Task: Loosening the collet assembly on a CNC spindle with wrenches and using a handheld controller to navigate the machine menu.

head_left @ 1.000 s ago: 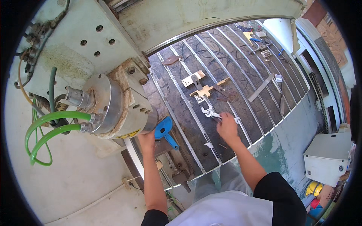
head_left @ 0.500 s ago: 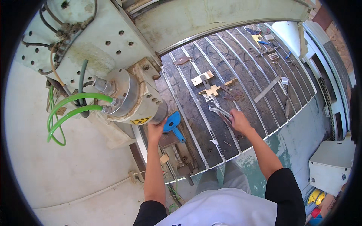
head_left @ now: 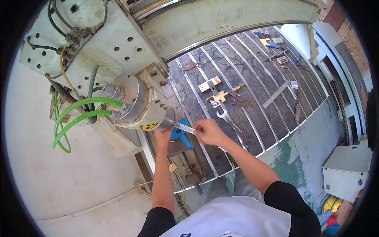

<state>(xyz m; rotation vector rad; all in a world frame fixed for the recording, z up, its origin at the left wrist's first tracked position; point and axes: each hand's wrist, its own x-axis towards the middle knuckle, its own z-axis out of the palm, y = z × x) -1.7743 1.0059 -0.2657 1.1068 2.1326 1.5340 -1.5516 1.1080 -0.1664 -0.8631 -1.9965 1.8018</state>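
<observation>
My right hand (head_left: pixel 209 131) is closed round the near end of a silver wrench (head_left: pixel 182 127). The wrench's far end reaches the lower end of the grey cylindrical spindle (head_left: pixel 154 106), where its jaw is hidden. Up against the spindle's underside is my left hand (head_left: pixel 162 135); its fingers are out of sight behind the spindle, so what they grip cannot be made out. Just below the wrench lies a blue dustpan-like tool (head_left: pixel 181 134). On the slotted bed, another silver open-end wrench (head_left: pixel 224 114) rests beside a dark, rusty wrench (head_left: pixel 242 136).
Brass-coloured clamp pieces (head_left: pixel 219 96) and a pale block (head_left: pixel 209 83) sit on the bed (head_left: pixel 260 130). Farther right lies a steel ruler (head_left: pixel 276 94). A vise (head_left: pixel 192 175) stands nearest me. Green hoses (head_left: pixel 75 108) loop from the spindle; the gantry beam (head_left: pixel 233 19) crosses behind.
My right hand has moved left from the wrenches on the bed to the spindle, carrying a silver wrench. My left hand has stayed under the spindle.
</observation>
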